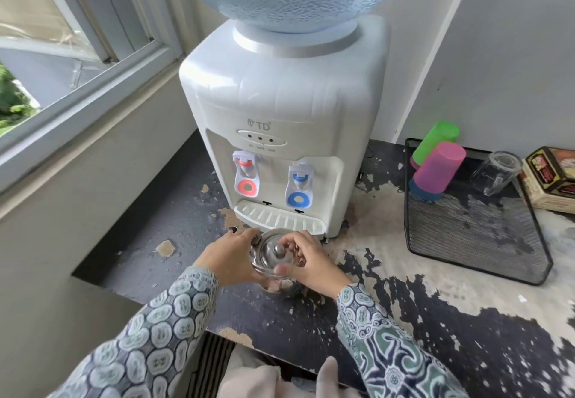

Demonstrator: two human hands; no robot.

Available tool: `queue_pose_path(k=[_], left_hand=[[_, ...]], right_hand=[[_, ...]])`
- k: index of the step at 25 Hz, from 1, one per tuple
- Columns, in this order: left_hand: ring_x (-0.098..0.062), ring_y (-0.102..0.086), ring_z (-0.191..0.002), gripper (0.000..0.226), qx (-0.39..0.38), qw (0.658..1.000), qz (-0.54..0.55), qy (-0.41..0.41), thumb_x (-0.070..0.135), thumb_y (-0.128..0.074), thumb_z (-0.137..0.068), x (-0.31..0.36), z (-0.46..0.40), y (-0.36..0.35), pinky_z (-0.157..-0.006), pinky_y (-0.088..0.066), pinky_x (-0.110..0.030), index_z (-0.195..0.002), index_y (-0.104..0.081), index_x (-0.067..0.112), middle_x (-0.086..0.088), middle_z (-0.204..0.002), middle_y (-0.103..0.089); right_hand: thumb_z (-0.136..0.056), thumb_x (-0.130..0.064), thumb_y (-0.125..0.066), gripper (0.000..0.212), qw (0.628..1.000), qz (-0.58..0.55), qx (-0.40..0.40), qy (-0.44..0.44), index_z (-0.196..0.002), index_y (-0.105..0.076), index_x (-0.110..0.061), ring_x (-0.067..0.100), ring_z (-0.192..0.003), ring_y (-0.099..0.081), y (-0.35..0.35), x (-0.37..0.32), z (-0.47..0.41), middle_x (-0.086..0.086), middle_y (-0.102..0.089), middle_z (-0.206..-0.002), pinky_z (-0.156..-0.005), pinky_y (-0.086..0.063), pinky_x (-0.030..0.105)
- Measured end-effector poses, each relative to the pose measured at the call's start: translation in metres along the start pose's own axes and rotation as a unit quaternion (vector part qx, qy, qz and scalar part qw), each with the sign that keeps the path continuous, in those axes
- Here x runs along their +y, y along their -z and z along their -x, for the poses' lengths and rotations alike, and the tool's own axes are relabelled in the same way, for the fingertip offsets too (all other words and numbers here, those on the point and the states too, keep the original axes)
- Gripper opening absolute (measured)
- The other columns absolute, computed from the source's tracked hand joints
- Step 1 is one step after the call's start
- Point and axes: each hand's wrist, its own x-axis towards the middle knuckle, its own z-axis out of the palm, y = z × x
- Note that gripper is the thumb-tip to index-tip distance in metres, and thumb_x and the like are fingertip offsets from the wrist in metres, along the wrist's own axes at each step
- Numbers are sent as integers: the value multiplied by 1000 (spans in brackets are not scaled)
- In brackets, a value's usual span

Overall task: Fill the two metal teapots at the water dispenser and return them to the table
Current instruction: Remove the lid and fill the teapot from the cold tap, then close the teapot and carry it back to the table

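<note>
One small metal teapot (272, 256) stands on the worn counter just in front of the white water dispenser (280, 111). Its domed lid with a round knob is on. My left hand (231, 257) wraps the pot's left side. My right hand (306, 259) reaches over the top, with fingers at the lid's rim and by the knob. The dispenser has a red tap (246, 173) on the left and a blue tap (298, 186) on the right, above a white drip tray (277, 218). A second teapot is not in view.
A black mesh tray (473, 232) to the right holds a green cup (435, 137), a pink cup (438, 167) and a clear glass (494, 172). A printed box (550, 176) sits at the far right. A window and sill run along the left.
</note>
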Motion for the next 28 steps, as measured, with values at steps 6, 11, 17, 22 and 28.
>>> queue_pose_path(k=[6,11,17,22,28], left_hand=[[-12,-61,-71,67,-143,988,-40,30,70,-67,-54,3,-37,27,-73,-53,-25,-91,-69,15,2,-83,-70],[-11,-63,-62,51,-78,995,33,49,57,-61,-74,2,-40,32,-57,-46,-19,-78,-73,7,0,-74,-74],[-22,-64,-84,24,135,983,110,49,33,-55,-88,-3,-13,-8,-71,-49,-32,-90,-66,11,-2,-91,-67],[-23,-61,-92,19,196,964,178,7,25,-50,-92,1,0,-15,-78,-50,-40,-101,-62,14,-3,-102,-67],[-23,-60,-84,20,202,963,180,-21,33,-49,-92,21,34,-12,-73,-49,-40,-95,-59,16,1,-92,-67]], right_hand=[[-48,-87,-42,76,1000,-5,13,7,-104,-50,-36,12,-104,-44,-3,9,-2,-13,-44,-100,-90,-38,28],[-60,-76,-42,68,997,-66,42,-12,-104,-55,-26,13,-100,-47,-5,8,0,-16,-44,-92,-86,-36,21],[-79,-36,-65,22,984,-122,121,-39,-96,-54,-26,13,-89,-49,-16,15,11,5,-53,-97,-76,-37,9],[-81,-31,-65,29,983,-129,129,-36,-86,-59,-4,14,-85,-53,-19,14,15,8,-62,-86,-78,-41,16],[-85,-27,-60,17,978,-158,139,-11,-72,-53,-20,-3,-63,-49,5,-8,52,-7,-53,-69,-64,-40,11]])
